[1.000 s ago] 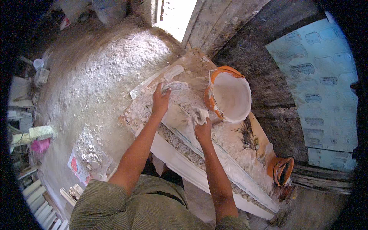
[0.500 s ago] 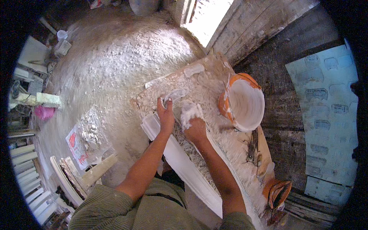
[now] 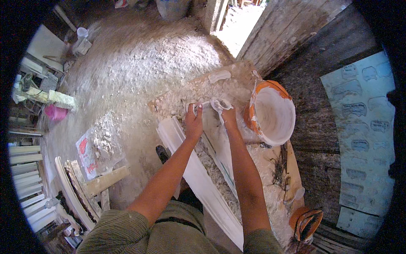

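A limp, wet-looking strip coated in white plaster (image 3: 220, 103) stretches between my two hands above the far end of a messy workbench (image 3: 264, 163). My left hand (image 3: 194, 123) is closed on its left end, fingers pointing away from me. The fingers of my right hand (image 3: 229, 116) are bent round its looped right end and smeared white. What the strip is made of I cannot make out. Below my left forearm a long white plaster moulding (image 3: 190, 169) runs along the bench's near-left edge. A second pale, long piece (image 3: 220, 146) lies between my forearms.
To the right stands an orange bucket (image 3: 250, 111) with a white-coated inside. A torn orange container (image 3: 305, 223) is at the bench's lower right. Left on the floor are a printed sack (image 3: 86, 156), wooden boards (image 3: 108, 180) and stacked white mouldings (image 3: 27, 173). A wooden wall (image 3: 292, 29) borders the right.
My right hand has swung up and slightly right, from a white lump low over the bench to the looped strip. My left hand has shifted a little right. The view has turned slightly.
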The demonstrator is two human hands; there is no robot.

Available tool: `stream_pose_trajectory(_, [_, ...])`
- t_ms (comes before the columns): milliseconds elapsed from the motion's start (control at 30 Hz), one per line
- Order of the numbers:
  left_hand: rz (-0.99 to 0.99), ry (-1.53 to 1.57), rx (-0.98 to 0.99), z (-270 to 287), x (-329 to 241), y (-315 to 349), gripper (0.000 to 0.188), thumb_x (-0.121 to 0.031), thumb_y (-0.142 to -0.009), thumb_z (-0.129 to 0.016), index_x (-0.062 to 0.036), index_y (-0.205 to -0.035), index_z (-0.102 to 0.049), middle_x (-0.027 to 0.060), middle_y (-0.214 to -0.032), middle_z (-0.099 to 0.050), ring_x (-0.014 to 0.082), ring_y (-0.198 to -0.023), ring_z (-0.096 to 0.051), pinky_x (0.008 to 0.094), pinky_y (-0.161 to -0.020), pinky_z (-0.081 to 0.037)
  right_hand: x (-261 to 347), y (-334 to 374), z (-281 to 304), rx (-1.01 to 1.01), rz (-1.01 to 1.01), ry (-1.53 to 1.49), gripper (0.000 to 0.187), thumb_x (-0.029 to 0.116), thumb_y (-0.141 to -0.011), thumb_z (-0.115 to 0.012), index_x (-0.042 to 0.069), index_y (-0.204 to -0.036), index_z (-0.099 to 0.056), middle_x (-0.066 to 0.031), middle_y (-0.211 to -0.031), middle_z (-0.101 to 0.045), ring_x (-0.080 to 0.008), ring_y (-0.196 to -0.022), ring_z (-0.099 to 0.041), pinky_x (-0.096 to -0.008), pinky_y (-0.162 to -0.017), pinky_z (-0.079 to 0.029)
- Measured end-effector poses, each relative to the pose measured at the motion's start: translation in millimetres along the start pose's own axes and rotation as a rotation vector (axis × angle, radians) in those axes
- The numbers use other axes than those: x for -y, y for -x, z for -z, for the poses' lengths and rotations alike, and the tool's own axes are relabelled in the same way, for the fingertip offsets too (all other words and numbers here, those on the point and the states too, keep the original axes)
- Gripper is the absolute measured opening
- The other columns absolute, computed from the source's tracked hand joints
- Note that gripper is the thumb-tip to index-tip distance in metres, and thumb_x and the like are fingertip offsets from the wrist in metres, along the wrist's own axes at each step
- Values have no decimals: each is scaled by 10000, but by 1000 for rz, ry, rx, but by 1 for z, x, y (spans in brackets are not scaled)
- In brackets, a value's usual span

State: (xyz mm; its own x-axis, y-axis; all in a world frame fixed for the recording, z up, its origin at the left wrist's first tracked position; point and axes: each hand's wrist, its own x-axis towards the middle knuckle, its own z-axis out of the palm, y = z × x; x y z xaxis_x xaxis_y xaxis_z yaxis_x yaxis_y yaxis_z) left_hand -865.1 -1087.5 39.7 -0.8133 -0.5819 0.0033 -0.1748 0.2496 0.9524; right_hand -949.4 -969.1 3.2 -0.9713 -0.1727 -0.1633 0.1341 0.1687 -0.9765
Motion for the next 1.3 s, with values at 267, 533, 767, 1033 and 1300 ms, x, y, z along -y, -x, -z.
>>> stream_pose_trajectory(267, [43, 33, -8, -16, 14, 39, 335, -327, -949, -438, -17, -1065, -489, 216, -1014, -561, 383, -969, -512, 446, -844, -381, 7, 40, 20, -12, -11, 26, 228, 134, -779, -687, 15, -973, -668, -68, -907, -681, -153, -796, -623, -283, -724, -489])
stream_pose_trajectory(533, [144, 68, 11, -38, 8, 155, 336, -324, -945, -452, -11, -1055, -504, 192, -1052, -550, 368, -989, -501, 457, -873, -363, -37, 137, 81, -156, -28, -59, 252, 96, -796, -665, -2, -1027, -644, -86, -950, -667, -149, -804, -621, -288, -749, -503])
stream_pose_trajectory(767, [69, 129, 68, -63, 5, 291, 290, -281, -943, -465, -5, -1011, -518, 183, -955, -572, 329, -910, -551, 413, -833, -411, -72, 256, 166, -244, -194, -29, 230, 110, -789, -681, -3, -989, -656, -75, -920, -669, -142, -794, -615, -275, -703, -498])
stream_pose_trajectory(1033, [130, 150, 144, -92, -6, 450, 275, -277, -941, -453, -23, -1026, -513, 207, -998, -571, 393, -941, -521, 458, -830, -392, -107, 390, 264, -212, -244, 21, 274, 185, -823, -645, 14, -1036, -652, -45, -926, -663, -117, -788, -595, -258, -683, -482])
stream_pose_trajectory(1300, [49, 116, 47, -137, -13, 618, 296, -294, -939, -460, -11, -1009, -509, 209, -997, -568, 399, -956, -517, 467, -825, -398, -167, 513, 371, -183, -245, -5, 317, 219, -843, -632, 47, -1110, -624, -30, -1022, -641, -120, -912, -572, -269, -793, -449])
